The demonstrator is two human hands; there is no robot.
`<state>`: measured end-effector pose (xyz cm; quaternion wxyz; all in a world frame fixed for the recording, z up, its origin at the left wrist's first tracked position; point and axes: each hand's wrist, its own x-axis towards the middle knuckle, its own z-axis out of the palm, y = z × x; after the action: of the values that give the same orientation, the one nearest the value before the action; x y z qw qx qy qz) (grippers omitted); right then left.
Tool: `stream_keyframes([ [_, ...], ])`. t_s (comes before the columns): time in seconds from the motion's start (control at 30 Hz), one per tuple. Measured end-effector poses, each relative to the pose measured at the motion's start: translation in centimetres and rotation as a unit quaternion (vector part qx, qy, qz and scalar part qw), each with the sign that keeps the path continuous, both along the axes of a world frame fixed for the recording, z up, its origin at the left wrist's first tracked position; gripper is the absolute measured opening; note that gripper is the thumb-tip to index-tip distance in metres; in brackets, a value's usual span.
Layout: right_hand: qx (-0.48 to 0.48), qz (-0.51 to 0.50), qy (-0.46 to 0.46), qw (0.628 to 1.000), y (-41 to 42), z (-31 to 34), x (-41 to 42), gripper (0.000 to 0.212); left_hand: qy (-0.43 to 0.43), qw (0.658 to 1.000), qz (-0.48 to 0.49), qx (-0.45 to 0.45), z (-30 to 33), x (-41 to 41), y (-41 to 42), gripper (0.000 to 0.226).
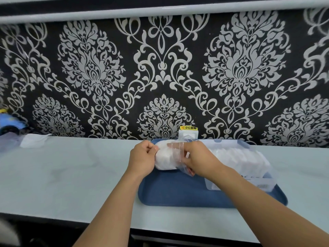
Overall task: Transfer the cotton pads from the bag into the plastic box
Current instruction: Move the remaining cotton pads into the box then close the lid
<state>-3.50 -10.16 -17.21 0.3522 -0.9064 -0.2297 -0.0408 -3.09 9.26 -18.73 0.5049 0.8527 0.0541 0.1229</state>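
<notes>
A clear plastic bag (176,148) full of white cotton pads (165,157) lies at the back left of a blue tray (169,191). My left hand (142,157) grips the bag's left end. At the bag's right end, my right hand (197,159) pinches the loose plastic. A clear plastic box (238,157) stands on the right half of the tray and holds a row of white pads. My right forearm crosses in front of the box and hides part of it.
The tray sits on a pale counter (71,172) against a patterned wall. A white socket with a yellow label (188,132) is just behind the tray. White tissue (33,140) and a blue toy car (10,123) lie far left.
</notes>
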Motion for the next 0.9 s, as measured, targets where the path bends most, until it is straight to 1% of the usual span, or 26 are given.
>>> stream_keyframes([
  [0.1, -0.044, 0.018, -0.022, 0.999, 0.1, 0.2, -0.1, 0.063, -0.007, 0.999, 0.007, 0.045, 0.2, 0.0, 0.0, 0.02],
  [0.2, -0.076, 0.04, -0.017, 0.996, 0.1, 0.2, -0.2, 0.065, 0.006, 0.999, 0.004, 0.036, 0.1, -0.1, 0.3, 0.019],
  [0.27, -0.1, 0.051, -0.025, 0.993, 0.0, 0.3, -0.1, 0.057, 0.02, 1.0, -0.003, 0.017, 0.0, -0.2, 0.4, 0.018],
  [0.33, -0.15, 0.052, -0.044, 0.986, 0.2, 0.5, -0.3, 0.046, 0.024, 0.999, -0.007, 0.019, 0.0, -0.2, 0.3, 0.017],
  [0.37, -0.178, 0.048, -0.058, 0.981, 0.4, 0.6, -0.5, 0.044, 0.023, 0.999, -0.005, 0.025, 0.1, -0.3, 0.2, 0.017],
  [0.47, -0.227, 0.034, -0.119, 0.966, 0.6, 0.9, -1.0, 0.05, 0.012, 0.999, 0.007, 0.045, 0.4, -0.3, 0.1, 0.017],
  [0.53, -0.209, 0.039, -0.145, 0.966, 0.6, 0.7, -0.9, 0.049, 0.007, 0.999, 0.008, 0.052, 0.4, -0.4, 0.0, 0.017],
  [0.63, -0.161, 0.039, -0.129, 0.978, 0.8, 0.1, -0.5, 0.037, 0.009, 0.998, 0.024, 0.055, 0.3, -0.4, -0.2, 0.018],
  [0.73, -0.138, 0.028, -0.112, 0.984, 0.9, -0.4, -0.1, 0.029, 0.021, 0.998, 0.038, 0.056, 0.0, -0.2, -0.1, 0.02],
  [0.8, -0.141, 0.027, -0.112, 0.983, 0.8, -0.5, 0.2, 0.03, 0.027, 0.998, 0.037, 0.051, 0.0, -0.1, -0.1, 0.021],
  [0.9, -0.174, 0.034, -0.104, 0.979, 0.9, -0.2, 0.0, 0.035, 0.03, 0.998, 0.023, 0.049, 0.0, -0.2, -0.4, 0.02],
])
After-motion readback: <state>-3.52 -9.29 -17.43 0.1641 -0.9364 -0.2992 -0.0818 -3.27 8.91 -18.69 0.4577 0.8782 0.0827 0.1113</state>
